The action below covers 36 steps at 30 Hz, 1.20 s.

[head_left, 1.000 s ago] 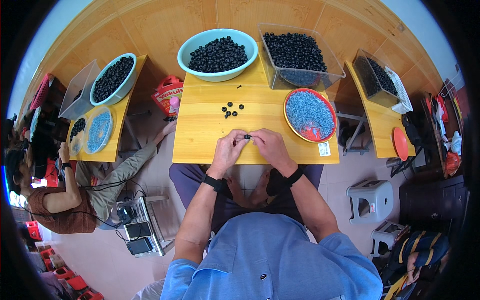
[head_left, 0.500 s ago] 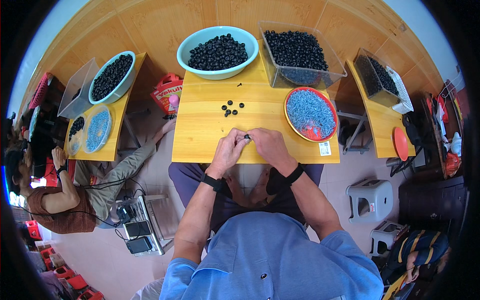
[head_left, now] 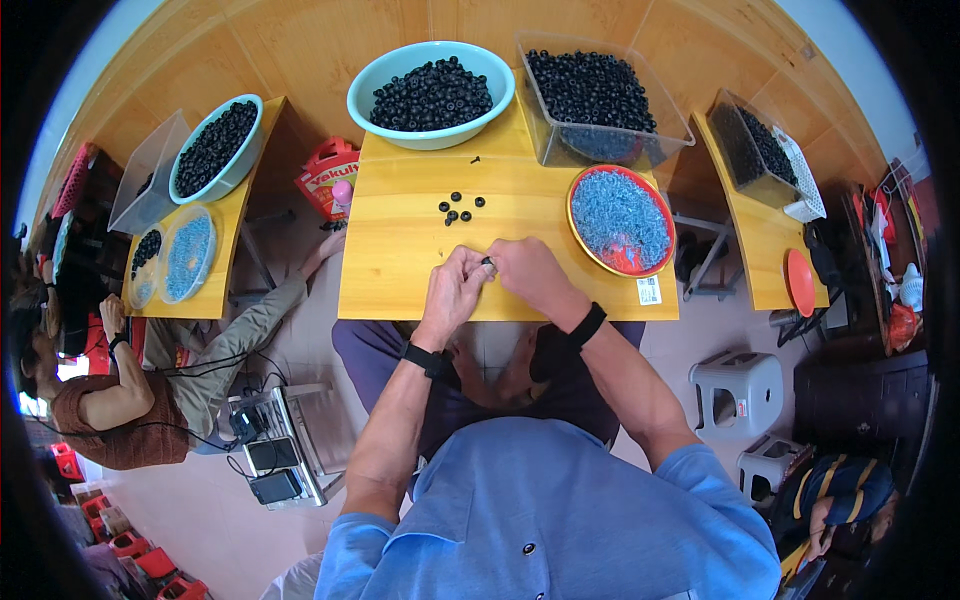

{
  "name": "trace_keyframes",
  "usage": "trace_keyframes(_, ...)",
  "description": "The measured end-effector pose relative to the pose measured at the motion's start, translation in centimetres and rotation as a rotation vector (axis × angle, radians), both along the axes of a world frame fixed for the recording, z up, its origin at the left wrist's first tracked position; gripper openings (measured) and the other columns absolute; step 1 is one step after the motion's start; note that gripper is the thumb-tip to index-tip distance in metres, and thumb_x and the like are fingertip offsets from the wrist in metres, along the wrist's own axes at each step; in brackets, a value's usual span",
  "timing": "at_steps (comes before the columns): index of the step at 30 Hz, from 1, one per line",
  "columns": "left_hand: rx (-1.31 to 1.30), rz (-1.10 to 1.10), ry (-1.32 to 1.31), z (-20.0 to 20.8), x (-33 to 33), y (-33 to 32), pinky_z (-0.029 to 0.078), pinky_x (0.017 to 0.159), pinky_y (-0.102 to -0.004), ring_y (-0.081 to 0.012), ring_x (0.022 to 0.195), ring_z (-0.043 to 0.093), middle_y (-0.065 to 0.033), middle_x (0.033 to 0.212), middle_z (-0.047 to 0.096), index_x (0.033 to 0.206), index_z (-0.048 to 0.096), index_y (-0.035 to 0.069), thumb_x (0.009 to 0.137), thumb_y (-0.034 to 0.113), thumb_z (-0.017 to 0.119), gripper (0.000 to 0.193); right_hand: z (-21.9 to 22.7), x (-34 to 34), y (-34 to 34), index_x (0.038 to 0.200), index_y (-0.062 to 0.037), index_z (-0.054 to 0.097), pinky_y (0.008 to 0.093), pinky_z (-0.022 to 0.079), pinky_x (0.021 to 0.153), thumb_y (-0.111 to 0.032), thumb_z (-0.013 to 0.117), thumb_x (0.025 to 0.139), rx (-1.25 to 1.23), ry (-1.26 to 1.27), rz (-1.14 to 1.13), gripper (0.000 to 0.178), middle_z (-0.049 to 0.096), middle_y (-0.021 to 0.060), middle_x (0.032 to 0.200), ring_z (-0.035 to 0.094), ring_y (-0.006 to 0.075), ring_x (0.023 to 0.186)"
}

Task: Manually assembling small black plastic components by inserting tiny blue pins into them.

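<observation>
Above the front edge of the yellow table [head_left: 400, 285], my left hand [head_left: 452, 290] pinches a small black round piece [head_left: 487, 261] between thumb and fingertips. My right hand [head_left: 532, 275] is closed right beside it, its fingertips against or very near the piece; what they grip is hidden. Farther off on the tabletop lie several loose black round pieces [head_left: 466, 216], with holes in some. A small dark screw-like part [head_left: 475, 160] lies beyond them. To the right, a red bowl with a yellow rim [head_left: 571, 218] holds many small bluish-silver parts that look like screws.
At the back stand a pale blue basin [head_left: 360, 118] and a clear plastic bin [head_left: 665, 150], both full of black pieces. Side tables [head_left: 232, 215] hold similar containers. A co-worker [head_left: 130, 400] sits at the left. A grey stool [head_left: 745, 390] stands at the right.
My right hand has shifted slightly up and turned at the wrist, with its knuckles raised. My left hand keeps its pinch on the black piece. The whole view has shifted slightly.
</observation>
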State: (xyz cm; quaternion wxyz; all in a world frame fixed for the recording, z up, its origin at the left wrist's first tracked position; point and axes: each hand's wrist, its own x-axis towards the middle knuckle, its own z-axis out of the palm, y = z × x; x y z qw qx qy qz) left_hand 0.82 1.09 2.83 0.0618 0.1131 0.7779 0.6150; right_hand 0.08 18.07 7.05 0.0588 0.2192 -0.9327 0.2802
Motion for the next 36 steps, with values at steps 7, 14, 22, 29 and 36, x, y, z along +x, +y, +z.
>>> trace_keyframes(7, 0.113, 0.017, -0.037, -0.2, -0.4, -0.2, 0.054, 0.072, -0.0306, -0.0137, 0.077, 0.07, -0.0104, 0.079, 0.07, 0.098, 0.06, -0.004, 0.097, 0.01, 0.066, 0.015, -1.7, 2.6, -1.3, 0.092, -0.0008, 0.066, 0.0498, 0.054, 0.068, -0.012, 0.061, 0.09, -0.242, 0.127, -0.102, 0.012, 0.068, 0.0202, 0.075, 0.068, 0.0408, 0.076)
trace_keyframes(14, -0.123, 0.004, 0.133, 0.5, 0.3, -0.2, 0.051, 0.065, -0.0332, -0.0186, 0.066, 0.063, -0.0088, 0.069, 0.059, 0.109, 0.06, 0.002, 0.094, 0.01, 0.069, 0.02, -1.0, 2.0, -0.8, 0.097, -0.0041, 0.071, 0.0443, 0.055, 0.069, -0.014, 0.065, 0.089, -0.3, -0.058, -0.283, 0.014, 0.072, 0.017, 0.079, 0.07, 0.0372, 0.076)
trace_keyframes(22, -0.099, 0.015, 0.213, 0.3, 0.6, 0.0, 0.049, 0.061, -0.0332, -0.0199, 0.06, 0.053, -0.0086, 0.069, 0.056, 0.12, 0.063, 0.007, 0.091, 0.008, 0.073, 0.03, -3.5, 0.7, 0.2, 0.1, 0.0018, 0.065, 0.0344, 0.055, 0.07, -0.008, 0.069, 0.085, -0.693, -0.26, -0.239, 0.018, 0.073, 0.0139, 0.082, 0.071, 0.0227, 0.075)
trace_keyframes(29, -0.199, 0.01, 0.269, 0.6, 0.7, 0.3, 0.052, 0.064, -0.0371, -0.0257, 0.064, 0.059, -0.012, 0.073, 0.059, 0.117, 0.063, 0.006, 0.091, 0.011, 0.073, 0.028, -6.0, 1.3, 0.3, 0.097, 0.0028, 0.064, 0.0259, 0.054, 0.072, -0.003, 0.07, 0.086, -0.938, -0.366, -0.213, 0.013, 0.071, 0.0068, 0.086, 0.067, 0.0104, 0.078)
trace_keyframes(36, -0.257, 0.027, 0.282, 0.3, 1.1, 0.3, 0.052, 0.065, -0.0424, -0.0331, 0.07, 0.062, -0.0161, 0.076, 0.061, 0.112, 0.062, 0.004, 0.091, 0.012, 0.072, 0.024, -6.3, 1.9, 0.1, 0.096, 0.0022, 0.064, 0.025, 0.053, 0.073, -0.002, 0.07, 0.088, -0.964, -0.404, -0.195, 0.011, 0.071, 0.0063, 0.087, 0.067, 0.0097, 0.08)
